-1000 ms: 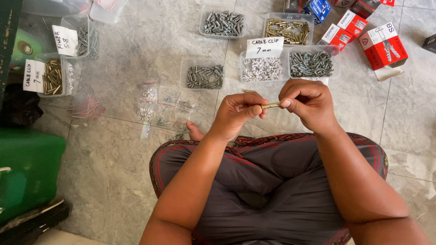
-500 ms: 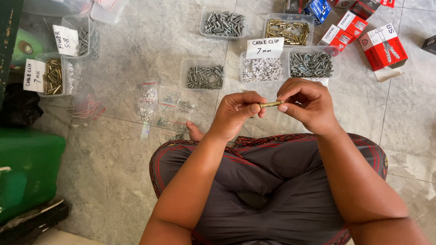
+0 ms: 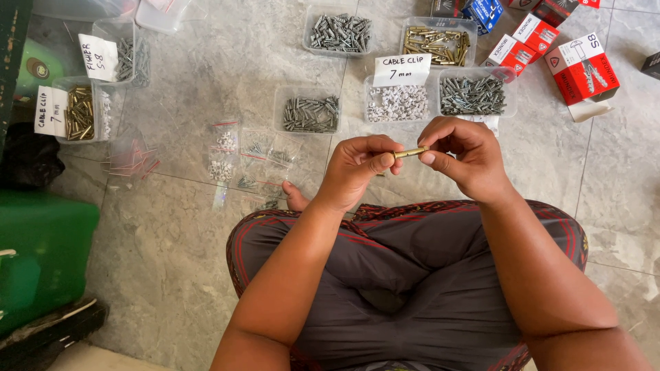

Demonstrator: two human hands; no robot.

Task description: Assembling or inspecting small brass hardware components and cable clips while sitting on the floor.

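A small brass-coloured bolt [image 3: 410,152] is pinched between my two hands above my crossed legs. My left hand [image 3: 357,165] grips its left end with thumb and fingers. My right hand [image 3: 464,154] holds the right end between thumb and forefinger. Just beyond my hands on the tiled floor stand clear tubs of grey screws [image 3: 311,113], white cable clips [image 3: 397,103] and more grey screws [image 3: 474,94].
Farther tubs hold grey anchors [image 3: 340,31] and brass fasteners [image 3: 435,41]. Red boxes [image 3: 583,67] lie at the top right. Small filled plastic bags [image 3: 237,159] lie left of my foot. Labelled tubs [image 3: 79,110] and a green container [image 3: 41,254] sit at the left.
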